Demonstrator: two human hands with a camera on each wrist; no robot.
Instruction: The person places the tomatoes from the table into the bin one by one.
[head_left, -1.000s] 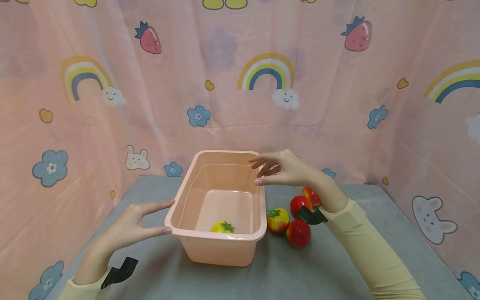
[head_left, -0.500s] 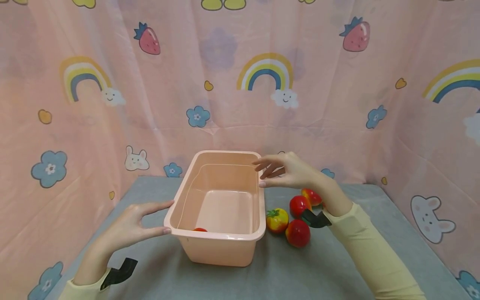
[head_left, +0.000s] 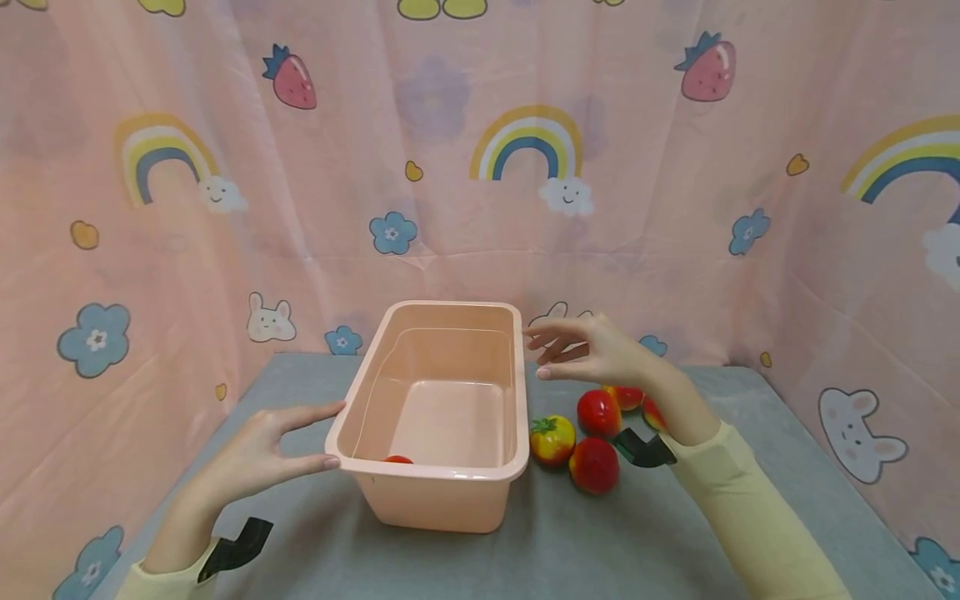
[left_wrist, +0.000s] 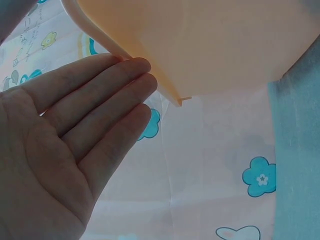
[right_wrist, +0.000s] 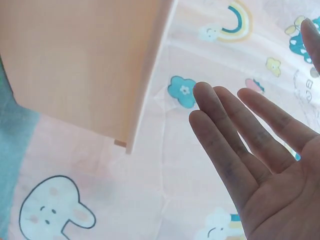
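"What does the tub (head_left: 431,502) look made of?"
"Smooth, glossy plastic."
"And the rest?"
"The red fruit (head_left: 595,467) shines; the table covering (head_left: 337,558) looks like matt cloth, the backdrop (head_left: 637,225) creased fabric."

We hold our left hand (head_left: 251,454) with its straight fingers (left_wrist: 100,97) spread from the thumb (head_left: 309,465). Our right hand (head_left: 606,352) hovers, wrist (head_left: 678,404) bent, fingers slightly curved.

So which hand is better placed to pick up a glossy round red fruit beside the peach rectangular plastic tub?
Probably the right hand: it holds nothing and hovers near the red fruits, right of the tub. The left hand touches the tub's opposite side.
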